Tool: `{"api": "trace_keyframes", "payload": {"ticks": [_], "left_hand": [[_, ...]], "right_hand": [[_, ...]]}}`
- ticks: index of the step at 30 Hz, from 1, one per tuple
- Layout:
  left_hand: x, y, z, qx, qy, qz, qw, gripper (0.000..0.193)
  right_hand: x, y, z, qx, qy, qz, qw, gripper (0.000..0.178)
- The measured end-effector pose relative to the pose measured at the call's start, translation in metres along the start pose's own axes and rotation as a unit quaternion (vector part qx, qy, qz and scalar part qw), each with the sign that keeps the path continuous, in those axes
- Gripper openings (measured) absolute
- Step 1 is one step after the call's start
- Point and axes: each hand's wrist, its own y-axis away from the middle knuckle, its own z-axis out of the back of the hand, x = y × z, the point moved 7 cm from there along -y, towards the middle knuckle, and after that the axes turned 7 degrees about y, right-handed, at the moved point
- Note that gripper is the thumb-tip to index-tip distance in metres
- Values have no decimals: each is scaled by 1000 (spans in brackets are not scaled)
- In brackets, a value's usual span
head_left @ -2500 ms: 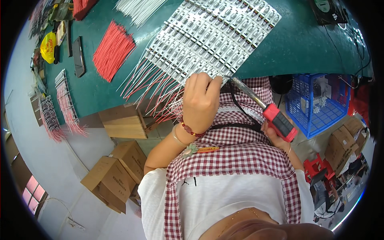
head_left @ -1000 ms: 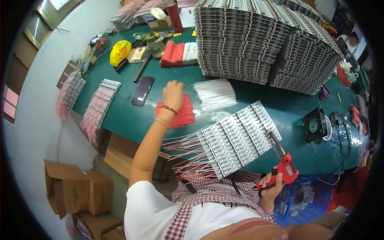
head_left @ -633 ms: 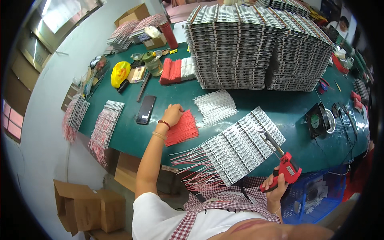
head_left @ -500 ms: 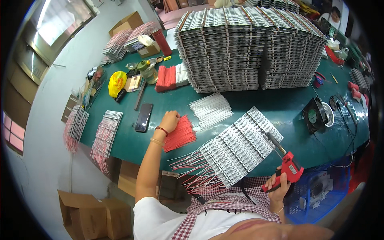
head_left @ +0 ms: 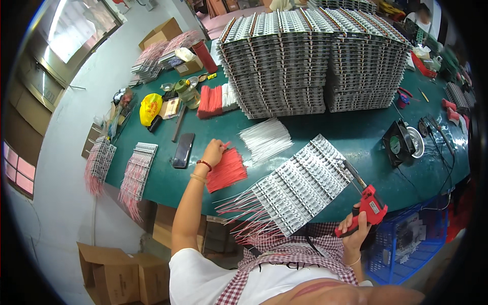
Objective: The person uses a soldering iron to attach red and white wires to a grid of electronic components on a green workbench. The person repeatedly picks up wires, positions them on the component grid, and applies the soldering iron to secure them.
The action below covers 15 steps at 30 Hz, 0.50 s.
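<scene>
My left hand (head_left: pixel 214 152) is at the far left corner of a pile of short red wires (head_left: pixel 227 172), fingers pinched on the end of a red wire. Its fingertips are partly hidden, so how many wires they hold is unclear. My right hand (head_left: pixel 355 230) grips the handle of a red and black soldering gun (head_left: pixel 372 206). The gun's metal tip reaches to the right edge of a panel of white circuit boards (head_left: pixel 305 185). Red and white wires trail off the panel's left edge toward my apron. Beyond the red pile lies a bundle of white wires (head_left: pixel 266 139).
Tall stacks of board panels (head_left: pixel 277 71) stand at the back. A phone (head_left: pixel 183 150) and two wired panels (head_left: pixel 138 170) lie to the left. A small black fan (head_left: pixel 397 144) stands at the right, with a blue crate (head_left: pixel 406 249) below the table edge.
My left hand has lifted slightly off the red pile, and a red wire end now shows at its fingers. My right hand and the soldering gun have shifted slightly; the tip stays by the panel.
</scene>
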Motion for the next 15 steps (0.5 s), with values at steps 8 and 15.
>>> {"api": "trace_keyframes", "payload": {"ticks": [8,15], "left_hand": [[-1,23,71,-293,238,73,923,17],[-121,66,85,-386,540,-39,747,15]], "right_hand": [[4,-2,-1,-6,10,10,1000,36],[-1,-6,-2,-21,3,5,1000,33]]}}
